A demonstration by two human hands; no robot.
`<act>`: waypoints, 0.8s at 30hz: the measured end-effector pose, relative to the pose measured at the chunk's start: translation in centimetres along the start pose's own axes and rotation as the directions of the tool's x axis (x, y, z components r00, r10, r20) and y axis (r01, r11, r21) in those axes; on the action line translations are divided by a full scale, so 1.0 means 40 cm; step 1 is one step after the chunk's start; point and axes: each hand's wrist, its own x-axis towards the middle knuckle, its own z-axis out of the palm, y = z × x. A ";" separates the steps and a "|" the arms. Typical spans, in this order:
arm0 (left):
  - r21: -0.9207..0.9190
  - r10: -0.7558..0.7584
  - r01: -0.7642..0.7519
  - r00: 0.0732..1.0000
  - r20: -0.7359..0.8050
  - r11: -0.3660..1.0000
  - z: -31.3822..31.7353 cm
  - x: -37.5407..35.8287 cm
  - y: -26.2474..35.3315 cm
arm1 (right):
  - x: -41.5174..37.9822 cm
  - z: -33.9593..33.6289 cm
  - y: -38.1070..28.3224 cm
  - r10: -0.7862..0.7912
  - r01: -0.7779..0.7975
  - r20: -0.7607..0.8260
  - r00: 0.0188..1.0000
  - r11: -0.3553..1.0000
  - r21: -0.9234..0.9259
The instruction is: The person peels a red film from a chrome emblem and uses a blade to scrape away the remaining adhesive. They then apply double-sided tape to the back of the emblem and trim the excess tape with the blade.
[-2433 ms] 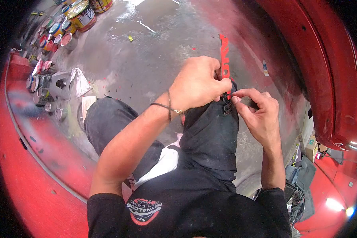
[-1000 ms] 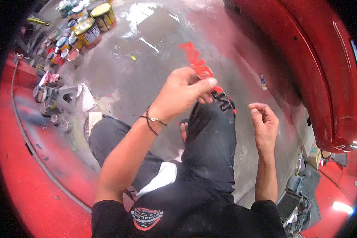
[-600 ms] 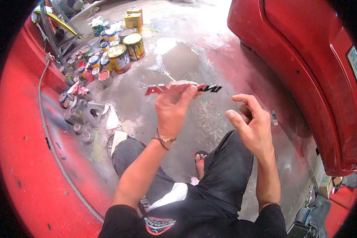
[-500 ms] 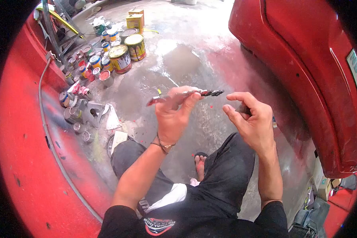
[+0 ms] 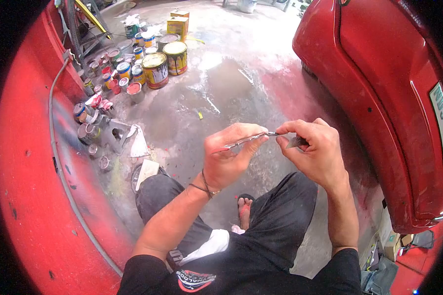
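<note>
In the head view, my left hand [image 5: 231, 152] is closed around a thin flat strip [image 5: 246, 140], seen nearly edge-on, silvery with some red toward its left end. Its thumb lies along the near side. My right hand [image 5: 317, 152] pinches the strip's dark right end between thumb and forefinger. A small grey piece [image 5: 296, 142] shows under the curled fingers of that hand; I cannot tell what it is. Both hands are raised over my lap, above the floor.
Paint cans [image 5: 155, 71] crowd the floor at the upper left, beside a red panel [image 5: 27, 162] with a grey hose [image 5: 61, 147]. A white rag [image 5: 139, 142] lies nearer. On the right stands a red car's rear bumper [image 5: 374, 98].
My right hand has come in to the strip's right end, its thumb and forefinger now closed there. My left hand has moved slightly right and lower with the strip.
</note>
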 end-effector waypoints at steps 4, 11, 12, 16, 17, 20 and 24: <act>-0.012 -0.024 0.024 0.999 0.038 1.000 0.002 -0.003 0.008 | -0.003 0.005 0.017 -0.040 0.041 0.021 0.999 0.999 -0.009; -0.187 -0.179 0.199 0.977 0.120 0.962 0.028 -0.028 -0.016 | 0.003 0.001 0.101 0.288 -0.434 0.363 0.886 0.790 0.432; -0.265 -0.264 0.289 0.956 0.125 0.920 0.030 -0.028 -0.008 | 0.003 -0.002 0.117 0.341 -0.531 0.417 0.842 0.655 0.537; -0.460 -0.473 0.477 0.871 0.132 0.749 0.034 -0.028 0.006 | -0.028 -0.011 0.127 0.439 -0.536 0.309 0.844 0.651 0.538; -0.482 -0.493 0.489 0.860 0.128 0.727 0.036 -0.029 0.006 | -0.040 -0.010 0.126 0.446 -0.534 0.298 0.844 0.649 0.541; -0.499 -0.535 0.518 0.836 0.123 0.695 0.036 -0.025 0.004 | -0.078 -0.006 0.124 0.473 -0.540 0.267 0.840 0.671 0.508; -0.544 -0.576 0.525 0.812 0.090 0.655 0.039 -0.028 -0.018 | -0.168 0.014 0.156 0.529 -0.556 0.172 0.831 0.787 0.266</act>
